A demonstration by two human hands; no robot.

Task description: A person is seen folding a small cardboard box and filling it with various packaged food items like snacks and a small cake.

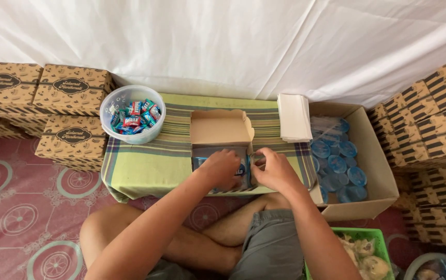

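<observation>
Green-yellow striped cloth (pixel 145 161); brown patterned boxes (pixel 73 85); clear tub (pixel 132 114) of blue-red sweets; pink floor mat (pixel 21 207) with pale circles; white backdrop sheet (pixel 233 41); green basket (pixel 376 238)

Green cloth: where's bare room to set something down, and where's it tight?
The green striped cloth is bare left of the open box, below the candy tub. A narrower strip runs between tub and box. It is crowded at the box, where the left hand and right hand meet, and by the napkin stack and carton of sealed cups.

Candy tub (pixel 132 114) left of open box (pixel 221 134)
</observation>
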